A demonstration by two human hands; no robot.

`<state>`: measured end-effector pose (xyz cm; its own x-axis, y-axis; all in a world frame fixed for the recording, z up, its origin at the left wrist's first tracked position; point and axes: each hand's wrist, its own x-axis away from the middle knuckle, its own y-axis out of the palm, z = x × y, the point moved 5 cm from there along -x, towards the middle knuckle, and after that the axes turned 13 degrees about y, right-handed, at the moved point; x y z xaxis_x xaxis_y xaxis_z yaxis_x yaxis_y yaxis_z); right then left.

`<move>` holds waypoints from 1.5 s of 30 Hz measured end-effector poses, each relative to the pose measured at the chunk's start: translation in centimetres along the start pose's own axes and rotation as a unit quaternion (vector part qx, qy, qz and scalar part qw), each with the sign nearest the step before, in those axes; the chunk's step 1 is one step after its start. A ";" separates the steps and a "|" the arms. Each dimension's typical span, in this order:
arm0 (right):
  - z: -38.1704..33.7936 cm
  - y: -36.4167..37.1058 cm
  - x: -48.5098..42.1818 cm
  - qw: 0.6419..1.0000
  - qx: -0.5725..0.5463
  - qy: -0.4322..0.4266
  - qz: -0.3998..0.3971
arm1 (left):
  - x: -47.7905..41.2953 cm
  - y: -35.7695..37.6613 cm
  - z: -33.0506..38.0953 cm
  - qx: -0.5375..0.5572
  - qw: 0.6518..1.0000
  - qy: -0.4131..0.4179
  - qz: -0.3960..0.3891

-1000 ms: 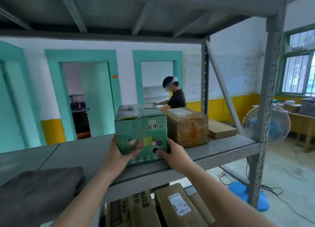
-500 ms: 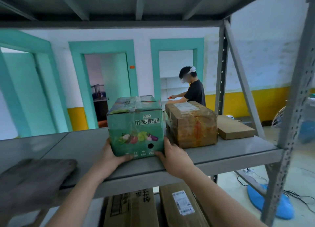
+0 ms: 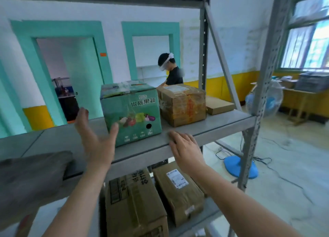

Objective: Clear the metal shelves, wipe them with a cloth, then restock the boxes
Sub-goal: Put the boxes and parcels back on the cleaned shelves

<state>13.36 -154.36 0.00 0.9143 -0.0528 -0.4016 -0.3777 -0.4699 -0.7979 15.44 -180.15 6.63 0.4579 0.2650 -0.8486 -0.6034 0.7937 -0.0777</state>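
Observation:
A green printed box (image 3: 131, 112) stands upright on the grey metal shelf (image 3: 222, 123). Right beside it sits a taped brown box (image 3: 183, 105), and a flat brown box (image 3: 219, 105) lies further right. My left hand (image 3: 97, 139) hovers open just left of the green box, thumb near its front corner, holding nothing. My right hand (image 3: 185, 149) lies open, palm down, on the shelf's front edge below the box's right corner. A dark grey cloth (image 3: 32, 176) lies on the shelf at the left.
Two brown cartons (image 3: 135, 204) (image 3: 178, 188) rest on the lower shelf. Shelf uprights (image 3: 263, 94) stand at the right. Behind the shelf a person (image 3: 170, 71) works. A blue floor fan (image 3: 265, 101) with cables and a desk stand at the right.
Both hands have let go of the green box, which now rests on the shelf. The left hand lifted off to the left; the right dropped to the shelf's front edge.

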 end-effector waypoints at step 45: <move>46.4 8.0 128.1 0.304 -0.215 0.928 0.018 | 129.4 -0.9 40.6 0.072 0.129 -0.150 -0.978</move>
<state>120.67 -124.01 -78.65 -0.4295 -0.2837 0.8573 -0.7033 -0.4905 -0.5146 101.76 -124.37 -81.84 -0.3383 -0.5267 0.7798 0.8652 -0.5000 0.0377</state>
